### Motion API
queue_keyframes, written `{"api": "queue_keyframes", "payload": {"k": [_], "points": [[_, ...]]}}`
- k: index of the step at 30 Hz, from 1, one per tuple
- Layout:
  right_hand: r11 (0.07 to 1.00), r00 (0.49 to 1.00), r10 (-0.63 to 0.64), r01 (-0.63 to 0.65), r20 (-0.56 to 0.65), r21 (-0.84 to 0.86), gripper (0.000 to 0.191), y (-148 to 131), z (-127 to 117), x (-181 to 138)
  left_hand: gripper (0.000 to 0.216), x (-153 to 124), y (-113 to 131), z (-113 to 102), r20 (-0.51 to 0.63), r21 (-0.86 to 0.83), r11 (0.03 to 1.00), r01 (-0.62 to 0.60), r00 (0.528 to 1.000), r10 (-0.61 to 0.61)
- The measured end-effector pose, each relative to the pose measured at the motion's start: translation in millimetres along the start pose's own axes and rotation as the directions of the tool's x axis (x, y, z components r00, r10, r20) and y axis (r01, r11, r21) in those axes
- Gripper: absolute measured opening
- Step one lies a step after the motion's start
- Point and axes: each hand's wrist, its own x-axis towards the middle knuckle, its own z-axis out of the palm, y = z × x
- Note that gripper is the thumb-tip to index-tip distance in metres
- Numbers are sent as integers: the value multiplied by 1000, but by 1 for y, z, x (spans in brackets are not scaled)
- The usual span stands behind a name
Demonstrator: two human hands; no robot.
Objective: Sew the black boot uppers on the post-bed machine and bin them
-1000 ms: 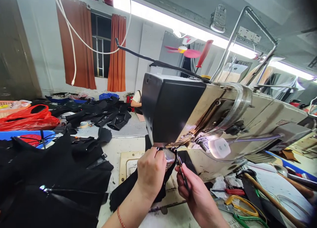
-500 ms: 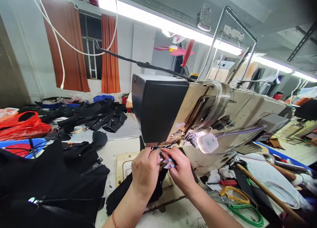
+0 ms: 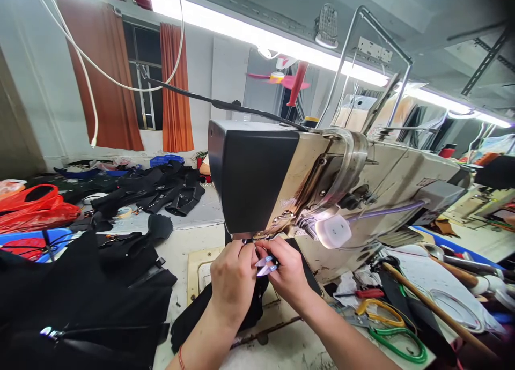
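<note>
Both hands meet beneath the head of a sewing machine (image 3: 257,182), close to its needle area. My left hand (image 3: 231,279) is closed in a pinch; its fingertips face away from me, so what they grip is hidden. A black fabric piece (image 3: 193,311) lies under this hand on the machine bed. Tucked in my right hand (image 3: 287,268) is a pair of thread snips (image 3: 265,266), the shiny blades pointing left from the palm. The right thumb and forefinger are also drawn together near the left fingertips.
Black garment pieces (image 3: 100,300) with a metal zipper pull are heaped on the left. To the right lie green-handled scissors (image 3: 398,346), yellow-handled scissors (image 3: 380,311), a red screwdriver (image 3: 368,293) and a wooden stick (image 3: 426,300). A lit lamp (image 3: 333,231) hangs beside the machine head.
The view has shifted slightly, moving the scene a little to the left. The snips' blades now point more directly left and show more of their length. Both hands stay near the needle area.
</note>
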Motion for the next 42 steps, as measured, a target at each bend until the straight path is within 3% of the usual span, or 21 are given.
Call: {"api": "queue_keyframes", "payload": {"k": [6, 10, 13, 17, 21, 27, 31, 33, 36, 40, 42], "points": [[1000, 1000, 7, -7, 6, -30, 13, 2, 2, 0, 14, 2, 3, -5, 17, 40, 999, -11, 1000, 10], [999, 998, 41, -41, -38, 0, 6, 2, 0, -2, 20, 5, 3, -12, -78, 23, 998, -65, 995, 67], [997, 995, 69, -65, -77, 48, 7, 1, -6, -7, 11, 10, -2, -19, -153, 14, 998, -67, 986, 68], [974, 996, 89, -86, -7, 210, 10, 2, -15, -14, 9, 15, -12, -23, -169, -37, 999, -11, 986, 5], [956, 992, 129, -128, 15, 265, 11, 6, -18, -18, 4, 14, -11, -18, -153, -119, 990, -73, 987, 54], [964, 958, 232, -203, -169, 173, 22, -2, -9, -14, 8, 9, -2, 0, -100, -139, 990, 6, 995, -21], [962, 936, 263, -237, -233, 136, 17, -13, 0, -8, 14, 10, 4, -9, 7, -82, 996, 46, 999, -46], [959, 946, 261, -232, -191, 162, 13, -16, 2, -3, 13, 9, 9, -22, 154, -51, 999, 13, 988, -5], [936, 953, 298, -282, -48, 211, 14, -21, -2, -1, 16, 8, 15, -44, 344, -103, 993, -64, 934, 96], [952, 968, 245, -252, 64, 174, 21, -38, -29, -21, 19, 10, 18, -61, 353, -301, 943, -141, 902, 248], [962, 976, 190, -207, 109, 175, 17, -48, -50, -40, 20, 10, 19, -64, 341, -460, 853, -246, 838, 425]]}}
